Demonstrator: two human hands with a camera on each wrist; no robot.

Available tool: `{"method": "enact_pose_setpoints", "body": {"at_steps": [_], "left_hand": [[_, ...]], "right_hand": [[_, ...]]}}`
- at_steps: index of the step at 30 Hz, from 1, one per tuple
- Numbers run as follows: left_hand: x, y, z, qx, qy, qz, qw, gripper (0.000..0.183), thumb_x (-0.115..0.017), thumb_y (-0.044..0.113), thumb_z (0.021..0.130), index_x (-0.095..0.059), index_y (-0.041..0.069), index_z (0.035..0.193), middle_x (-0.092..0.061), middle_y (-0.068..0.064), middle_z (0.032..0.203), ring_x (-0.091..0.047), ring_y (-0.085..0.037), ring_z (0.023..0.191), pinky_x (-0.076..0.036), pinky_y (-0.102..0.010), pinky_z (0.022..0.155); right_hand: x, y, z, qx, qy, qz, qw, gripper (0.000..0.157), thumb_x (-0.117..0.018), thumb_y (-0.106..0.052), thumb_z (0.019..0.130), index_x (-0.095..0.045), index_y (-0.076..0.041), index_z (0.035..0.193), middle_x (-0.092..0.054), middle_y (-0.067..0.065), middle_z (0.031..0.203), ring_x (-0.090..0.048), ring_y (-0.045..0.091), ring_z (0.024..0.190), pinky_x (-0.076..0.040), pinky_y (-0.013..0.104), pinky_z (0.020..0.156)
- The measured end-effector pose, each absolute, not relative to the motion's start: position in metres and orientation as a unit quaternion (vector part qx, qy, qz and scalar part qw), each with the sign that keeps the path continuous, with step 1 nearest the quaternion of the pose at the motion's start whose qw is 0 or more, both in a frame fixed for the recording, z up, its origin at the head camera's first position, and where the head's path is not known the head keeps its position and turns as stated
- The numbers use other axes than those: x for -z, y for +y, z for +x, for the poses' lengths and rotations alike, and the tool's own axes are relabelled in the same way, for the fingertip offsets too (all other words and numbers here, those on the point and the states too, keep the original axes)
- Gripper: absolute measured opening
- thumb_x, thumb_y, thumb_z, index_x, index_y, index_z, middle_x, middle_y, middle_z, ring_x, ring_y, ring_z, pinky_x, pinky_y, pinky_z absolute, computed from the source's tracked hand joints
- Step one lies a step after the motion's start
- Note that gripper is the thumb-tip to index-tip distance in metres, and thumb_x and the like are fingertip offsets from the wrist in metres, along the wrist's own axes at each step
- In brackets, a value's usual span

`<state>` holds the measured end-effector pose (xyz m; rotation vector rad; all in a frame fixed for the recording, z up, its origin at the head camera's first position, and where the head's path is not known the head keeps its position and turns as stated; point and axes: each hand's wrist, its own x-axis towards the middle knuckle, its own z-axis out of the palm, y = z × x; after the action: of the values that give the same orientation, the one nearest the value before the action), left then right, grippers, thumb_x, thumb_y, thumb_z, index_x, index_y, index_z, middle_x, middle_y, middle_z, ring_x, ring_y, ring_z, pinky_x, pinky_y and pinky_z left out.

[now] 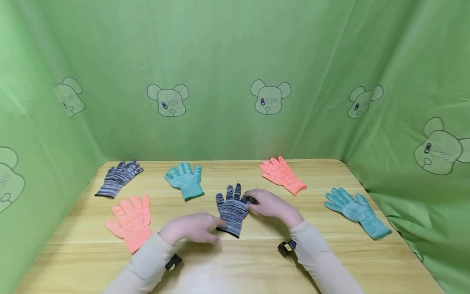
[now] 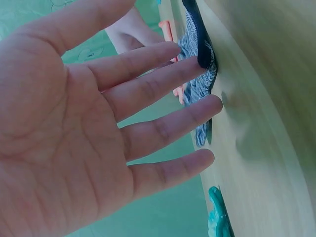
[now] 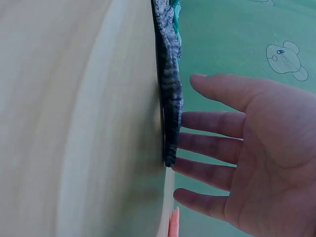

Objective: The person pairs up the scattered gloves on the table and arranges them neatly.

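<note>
A dark grey and black striped knit glove (image 1: 231, 213) lies flat near the middle of the table, its fingers pointing away. My left hand (image 1: 194, 227) is at the near left of its cuff; in the left wrist view the fingers (image 2: 158, 131) are spread and straight, with fingertips right at the dark cuff edge (image 2: 203, 47). On the other side, my right hand (image 1: 271, 204) hovers over the glove's thumb. Its fingers (image 3: 212, 147) look extended in the right wrist view, overlapping the glove's edge (image 3: 171, 98), and the palm holds nothing.
Around it lie another striped glove (image 1: 118, 179) at the back left, a teal glove (image 1: 186, 181), and an orange glove (image 1: 133, 222) beside my left forearm. A second orange glove (image 1: 282, 174) and a teal one (image 1: 357, 211) are to the right. Green curtains (image 1: 220, 134) enclose the wooden table (image 1: 315, 261).
</note>
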<state>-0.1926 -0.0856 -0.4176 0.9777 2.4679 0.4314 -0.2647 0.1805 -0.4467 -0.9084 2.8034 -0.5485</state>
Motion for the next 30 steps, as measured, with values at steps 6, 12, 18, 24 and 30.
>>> {"method": "enact_pose_setpoints", "body": {"at_steps": [6,12,18,24,30], "left_hand": [[0.42,-0.079,-0.19,-0.153,0.887,0.373,0.227,0.055,-0.067,0.036,0.09,-0.054,0.014,0.138,-0.06,-0.002,0.138,-0.057,-0.019,0.125,-0.046,-0.034,0.109],[0.42,-0.081,-0.195,-0.195,0.879,0.385,0.202,0.053,-0.063,0.034,0.093,-0.053,0.009,0.138,-0.059,-0.005,0.138,-0.057,-0.022,0.126,-0.045,-0.037,0.11],[0.42,-0.094,-0.211,-0.24,0.887,0.356,0.171,0.052,-0.059,0.032,0.096,-0.05,0.006,0.14,-0.054,-0.01,0.143,-0.052,-0.029,0.131,-0.042,-0.045,0.112],[0.423,-0.099,-0.23,-0.252,0.901,0.326,0.138,0.052,-0.062,0.028,0.094,-0.051,0.003,0.139,-0.054,-0.016,0.142,-0.05,-0.034,0.132,-0.04,-0.049,0.113],[0.433,-0.096,-0.24,-0.227,0.91,0.319,0.138,0.053,-0.063,0.029,0.093,-0.053,-0.001,0.136,-0.052,-0.021,0.142,-0.048,-0.038,0.133,-0.038,-0.05,0.115]], "right_hand": [[0.447,0.177,-0.266,0.188,0.928,-0.316,0.064,0.042,-0.063,-0.022,0.094,-0.058,0.001,0.129,-0.063,0.019,0.128,-0.058,0.036,0.121,-0.046,0.05,0.106],[0.443,0.183,-0.263,0.19,0.933,-0.297,0.063,0.048,-0.063,-0.027,0.094,-0.056,0.001,0.132,-0.06,0.02,0.133,-0.055,0.037,0.126,-0.043,0.051,0.11],[0.437,0.196,-0.251,0.174,0.939,-0.294,0.049,0.048,-0.063,-0.027,0.094,-0.056,0.003,0.13,-0.06,0.022,0.131,-0.055,0.038,0.124,-0.043,0.053,0.109],[0.434,0.204,-0.239,0.164,0.945,-0.277,0.061,0.052,-0.063,-0.031,0.094,-0.053,0.0,0.135,-0.056,0.02,0.137,-0.051,0.038,0.13,-0.039,0.054,0.112],[0.437,0.204,-0.236,0.162,0.938,-0.298,0.069,0.054,-0.062,-0.031,0.094,-0.051,-0.002,0.138,-0.054,0.021,0.14,-0.049,0.039,0.131,-0.038,0.055,0.113]]}}
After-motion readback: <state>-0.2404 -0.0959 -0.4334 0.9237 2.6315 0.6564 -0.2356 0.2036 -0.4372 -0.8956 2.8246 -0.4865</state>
